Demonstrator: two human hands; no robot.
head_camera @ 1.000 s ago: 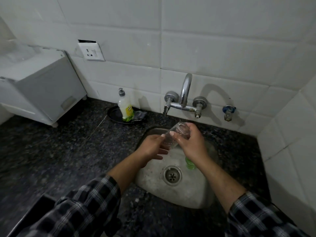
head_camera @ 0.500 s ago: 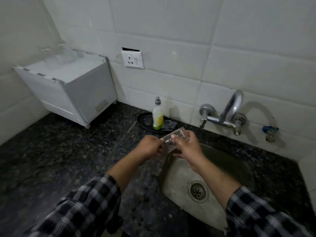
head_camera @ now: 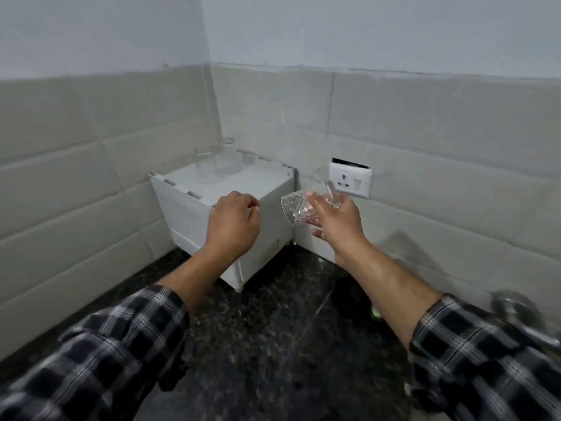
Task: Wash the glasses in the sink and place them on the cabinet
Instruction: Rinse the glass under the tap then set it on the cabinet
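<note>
A clear, wet drinking glass (head_camera: 296, 208) lies tilted on its side in my right hand (head_camera: 335, 221), mouth pointing left, just right of the small white cabinet (head_camera: 188, 208) in the corner. My left hand (head_camera: 233, 221) hovers in front of the cabinet's near top corner, fingers loosely curled with nothing in them. On the cabinet's top, towards the back, stand two faint clear glasses (head_camera: 223, 161). The sink is out of view.
Dark speckled granite counter (head_camera: 273, 329) runs below my arms. A white wall socket (head_camera: 350, 179) sits on the tiled wall behind the held glass. A blurred metal tap (head_camera: 516, 314) shows at the right edge, and a dark dish (head_camera: 355, 302) lies under my right forearm.
My view has swung left from the sink to the corner cabinet. My left hand has let go of the glass, and my right hand has carried it up and leftwards near the cabinet.
</note>
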